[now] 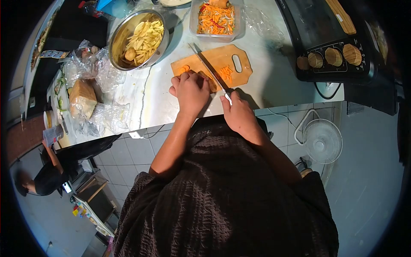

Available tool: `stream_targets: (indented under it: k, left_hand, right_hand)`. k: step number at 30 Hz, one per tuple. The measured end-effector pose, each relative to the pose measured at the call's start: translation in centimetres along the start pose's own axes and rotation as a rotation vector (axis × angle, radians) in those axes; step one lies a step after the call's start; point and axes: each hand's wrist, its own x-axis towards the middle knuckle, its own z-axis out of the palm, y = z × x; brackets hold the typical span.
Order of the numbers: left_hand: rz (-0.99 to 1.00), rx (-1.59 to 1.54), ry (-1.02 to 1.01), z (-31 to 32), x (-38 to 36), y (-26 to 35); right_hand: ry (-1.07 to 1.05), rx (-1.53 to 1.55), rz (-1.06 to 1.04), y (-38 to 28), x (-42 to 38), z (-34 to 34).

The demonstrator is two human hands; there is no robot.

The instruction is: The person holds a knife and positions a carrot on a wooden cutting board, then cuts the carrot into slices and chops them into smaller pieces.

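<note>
A wooden cutting board with an oval handle hole lies near the counter's front edge. My right hand is wrapped round the white handle of a kitchen knife, whose blade lies slantwise across the board, tip pointing away to the left. Left of the blade, my left hand is closed, its fingers curled down over carrot on the board; the fingers hide most of it. Round carrot slices show just beyond the fingertips. Thin carrot strips lie right of the blade.
Behind the board stand a steel bowl of cut potato strips and a plastic container of shredded carrot. Plastic bags lie left. An oven with wooden knobs stands right, a fan below. Another person is at the far left.
</note>
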Motion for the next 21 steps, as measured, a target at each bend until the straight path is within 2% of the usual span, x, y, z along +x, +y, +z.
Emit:
stream_targets:
  k: [8, 21]
  left_hand:
    - [0.008, -0.020, -0.018, 0.50, 0.22, 0.24]
    - [-0.023, -0.005, -0.013, 0.47, 0.51, 0.22]
  right_hand:
    - [0.023, -0.024, -0.023, 0.38, 0.20, 0.33]
    - [-0.055, 0.024, -0.025, 0.49, 0.71, -0.34]
